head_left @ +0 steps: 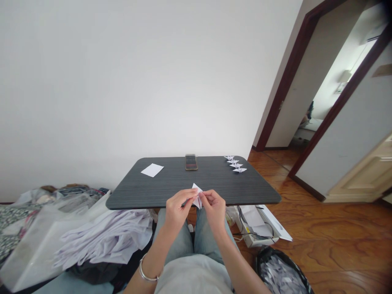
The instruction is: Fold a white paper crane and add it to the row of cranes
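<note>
Pinching a folded white paper point(197, 197) in both hands

The left hand point(177, 209) and right hand point(213, 209) hold it in narrow fingertip grips, just above the near edge of the dark table point(248, 192); paper cranes point(235, 164) line its far corner.

A plain white wall point(122, 81) is filling the far side of the room, with a dark grey wood-grain table point(171, 183) standing before it. A reddish-brown wooden floor point(330, 241) is stretching away on the right, where a dark-framed doorway point(290, 77) is opening onto a brighter room with a wall lamp point(345, 76). A cream door panel point(358, 175) is standing at near right, and soft, even light is falling across the wall.
</note>
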`<state>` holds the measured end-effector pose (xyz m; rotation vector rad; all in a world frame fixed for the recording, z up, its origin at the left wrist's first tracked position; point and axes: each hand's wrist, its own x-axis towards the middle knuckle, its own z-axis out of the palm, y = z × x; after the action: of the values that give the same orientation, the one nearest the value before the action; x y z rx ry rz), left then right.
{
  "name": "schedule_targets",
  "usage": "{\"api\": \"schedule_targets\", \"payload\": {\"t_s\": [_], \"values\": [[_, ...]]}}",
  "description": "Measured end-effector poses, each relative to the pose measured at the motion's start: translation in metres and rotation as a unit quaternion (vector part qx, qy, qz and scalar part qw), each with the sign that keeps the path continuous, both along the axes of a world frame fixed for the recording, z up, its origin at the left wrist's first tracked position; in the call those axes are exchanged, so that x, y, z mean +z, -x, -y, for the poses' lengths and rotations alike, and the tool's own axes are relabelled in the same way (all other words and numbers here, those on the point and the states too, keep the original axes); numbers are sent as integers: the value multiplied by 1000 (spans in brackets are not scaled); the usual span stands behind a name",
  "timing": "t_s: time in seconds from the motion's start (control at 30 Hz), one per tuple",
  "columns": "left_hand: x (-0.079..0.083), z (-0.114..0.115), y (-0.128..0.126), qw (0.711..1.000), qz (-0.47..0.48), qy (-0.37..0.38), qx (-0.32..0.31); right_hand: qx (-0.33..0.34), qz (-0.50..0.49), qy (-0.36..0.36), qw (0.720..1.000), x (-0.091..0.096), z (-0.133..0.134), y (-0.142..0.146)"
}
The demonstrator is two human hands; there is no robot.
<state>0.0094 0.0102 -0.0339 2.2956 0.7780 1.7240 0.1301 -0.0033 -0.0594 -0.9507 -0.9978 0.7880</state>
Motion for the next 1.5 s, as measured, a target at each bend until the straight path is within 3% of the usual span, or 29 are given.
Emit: {"api": "schedule_targets", "payload": {"t_s": [0.3, 0.57, 0.9, 1.2, 1.37, 1.5], "values": [[2, 6, -3, 1000, 14, -11, -6, 22, -37, -5, 999, 0, 0, -1], [3, 3, 0, 998, -14, -50, -32, 37, -11, -19, 999, 1, 1, -1], [1, 1, 2, 999, -36, -6, -32, 55, -15, -33, 998, -2, -2, -1], [10, 1, -4, 994, 6, 89, -64, 157, -44, -14, 987, -2, -2, 3], [7, 3, -2, 987, 66, 145, -4, 128, -85, 13, 988, -2, -4, -1], [3, 5, -2, 966, 135, 220, 21, 96, -116, 22, 988, -3, -5, -3]]}}
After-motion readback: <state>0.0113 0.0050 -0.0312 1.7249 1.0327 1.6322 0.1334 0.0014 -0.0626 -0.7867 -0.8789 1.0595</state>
